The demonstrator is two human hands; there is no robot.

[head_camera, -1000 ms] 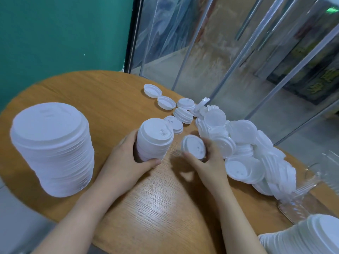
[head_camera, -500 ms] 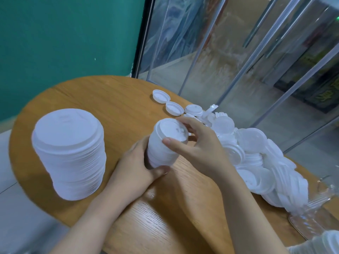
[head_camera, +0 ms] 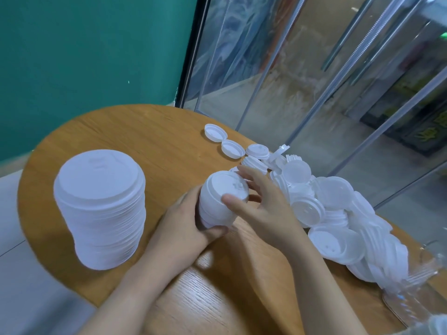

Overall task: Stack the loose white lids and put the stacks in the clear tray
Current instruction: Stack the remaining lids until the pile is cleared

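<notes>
The left hand [head_camera: 186,226] is gripping the small stack of lids [head_camera: 219,201] from the side, fingers behind it and thumb curled under its front edge, holding it tilted just above the table [head_camera: 150,146]. The right hand [head_camera: 263,209] is curling over the top of that same stack, thumb on the near rim and fingertips on the far rim. A second ago this hand was holding a single loose lid apart from the stack; that lid is now sitting on top, and the hand is pressing it home. The stack has therefore gained one lid.

The loose lids [head_camera: 338,213] are lying in a long heap to the right of the hands, running from the far table edge toward the clear tray [head_camera: 416,308], which is showing only in part at the lower right corner. Several single lids are lying open-side up at the far end of the heap. A large finished stack [head_camera: 100,209] is standing well apart on the left side of the table, not yet in the tray.

Judgement: stacking is in progress and far from complete; most lids are remaining loose, and no stack can be seen inside the tray.
</notes>
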